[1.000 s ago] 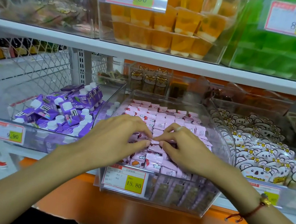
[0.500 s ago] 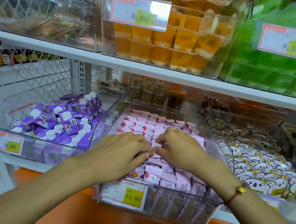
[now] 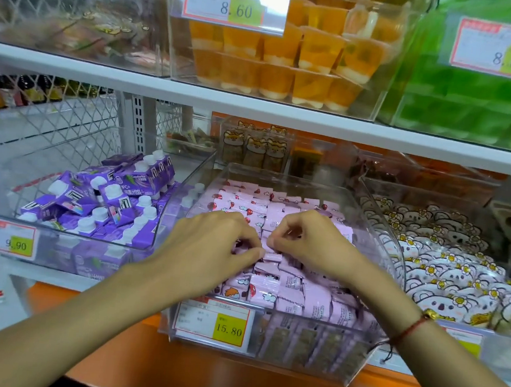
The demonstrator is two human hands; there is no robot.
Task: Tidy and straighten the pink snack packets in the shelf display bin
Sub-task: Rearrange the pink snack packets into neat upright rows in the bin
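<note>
Shop shelving, white, tiered with clear bins. Clear plastic display bin (image 3: pixel 377 245) with the yellow 15.80 price tag (image 3: pixel 212 325) on its front holds the small pink foil snack packets (image 3: pixel 288 293), rows uneven toward that tag. Left hand (image 3: pixel 211 245) and right hand (image 3: pixel 309 242) meet mid-bin, each grip pinching a packet. Best squared gently against neighbours, row by row, without crushing.

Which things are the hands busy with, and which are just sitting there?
Part of the job: pink snack packets, clear bin, left hand, right hand.

Just sitting there: purple cartons, koala packets, orange jelly cups.
</note>
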